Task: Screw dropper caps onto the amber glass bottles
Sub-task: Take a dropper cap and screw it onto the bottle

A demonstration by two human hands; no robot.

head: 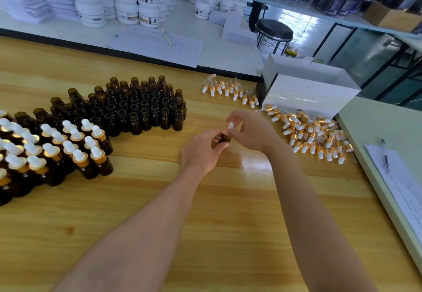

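My left hand (202, 150) grips a small amber glass bottle (225, 138) over the middle of the wooden table. My right hand (249, 132) pinches a dropper cap (230, 125) with a white bulb and gold collar, sitting on the bottle's neck. To the left stand several open amber bottles (141, 107) in rows. Nearer the left edge stand several capped bottles (68, 148). A heap of loose dropper caps (312, 134) lies to the right of my hands, and a smaller scatter of caps (228, 89) lies further back.
A white box (306, 86) stands at the table's far right, behind the cap heap. A pale side table on the right carries paper sheets (402, 184) and a pen (386, 157). Behind are white jars (127, 2), papers and a black stool (274, 29).
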